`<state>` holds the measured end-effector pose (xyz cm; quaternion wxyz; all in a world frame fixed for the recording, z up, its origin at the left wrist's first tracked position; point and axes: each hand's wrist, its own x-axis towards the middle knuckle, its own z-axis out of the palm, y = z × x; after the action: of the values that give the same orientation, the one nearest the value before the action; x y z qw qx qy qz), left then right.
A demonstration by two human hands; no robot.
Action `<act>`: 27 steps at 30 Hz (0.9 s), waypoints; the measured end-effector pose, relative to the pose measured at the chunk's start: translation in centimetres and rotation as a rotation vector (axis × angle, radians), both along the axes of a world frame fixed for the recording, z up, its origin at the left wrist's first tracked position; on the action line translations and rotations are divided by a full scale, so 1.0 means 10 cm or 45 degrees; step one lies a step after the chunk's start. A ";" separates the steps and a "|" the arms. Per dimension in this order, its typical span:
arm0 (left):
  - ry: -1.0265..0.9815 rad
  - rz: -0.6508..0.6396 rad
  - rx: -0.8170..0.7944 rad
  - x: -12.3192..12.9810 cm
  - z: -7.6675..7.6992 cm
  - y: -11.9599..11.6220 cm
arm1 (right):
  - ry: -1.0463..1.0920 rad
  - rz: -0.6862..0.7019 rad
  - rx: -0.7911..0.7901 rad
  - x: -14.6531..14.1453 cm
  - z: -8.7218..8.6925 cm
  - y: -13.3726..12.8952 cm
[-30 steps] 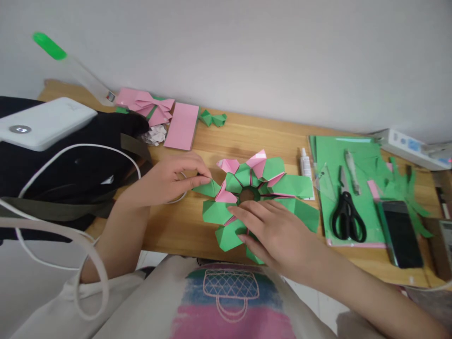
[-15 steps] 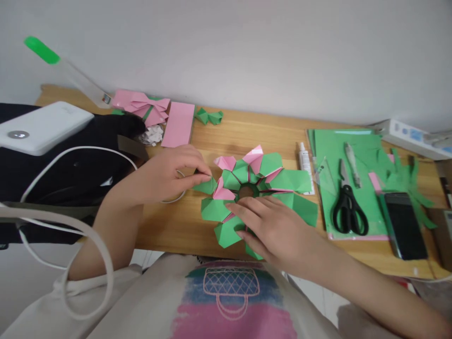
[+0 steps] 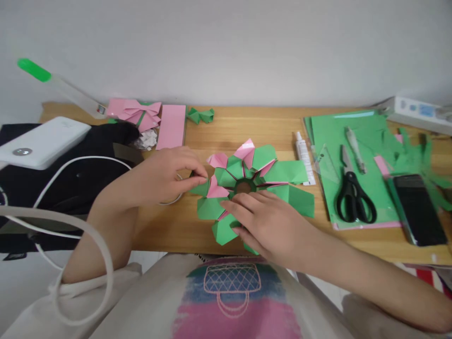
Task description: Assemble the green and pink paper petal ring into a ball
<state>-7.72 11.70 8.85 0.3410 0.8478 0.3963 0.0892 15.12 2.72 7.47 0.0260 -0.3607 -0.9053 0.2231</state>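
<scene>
At the left, a white power bank [image 3: 45, 143] lies on a black bag [image 3: 95, 176]. Next, the left hand [image 3: 167, 176] pinches the left tip of a green and pink paper flower [image 3: 235, 165], thumb and forefinger together, at the middle of the table [image 3: 247, 123]. The right hand [image 3: 270, 223] lies over the flower's near side, fingers loosely bent, thumb apart (whether it grips, I cannot tell). Farther right are a glue tube [image 3: 304, 158], scissors [image 3: 353, 197] and a phone [image 3: 420, 209].
</scene>
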 end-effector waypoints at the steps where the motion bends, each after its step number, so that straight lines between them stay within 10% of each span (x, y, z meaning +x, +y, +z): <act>1: 0.006 -0.003 -0.010 0.01 0.00 0.01 | -0.005 0.003 0.006 0.00 0.00 0.00; 27: 0.184 -0.043 -0.076 0.11 0.05 0.09 | 0.015 0.005 0.054 0.00 -0.05 0.00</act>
<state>-6.65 12.58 9.32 0.3381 0.8481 0.4078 0.0103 15.16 2.70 6.94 0.0387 -0.3568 -0.9104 0.2060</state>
